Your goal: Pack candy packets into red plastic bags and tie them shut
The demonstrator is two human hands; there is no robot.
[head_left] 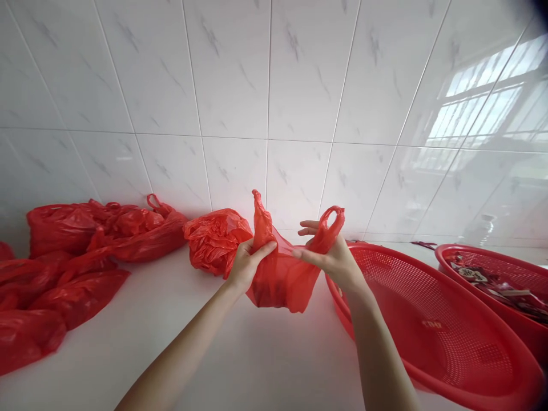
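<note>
I hold a thin red plastic bag up above the white counter, between both hands. My left hand pinches the bag's left side just below its left handle, which sticks upward. My right hand is closed on the right side, with the right handle looped over its fingers. The bag hangs down with its bottom slightly bulged; its contents are hidden.
Several filled red bags lie along the wall at left, one more just behind my left hand. A large red perforated basket sits at right. A second red basket with small packets stands behind it. White tiled wall at the back.
</note>
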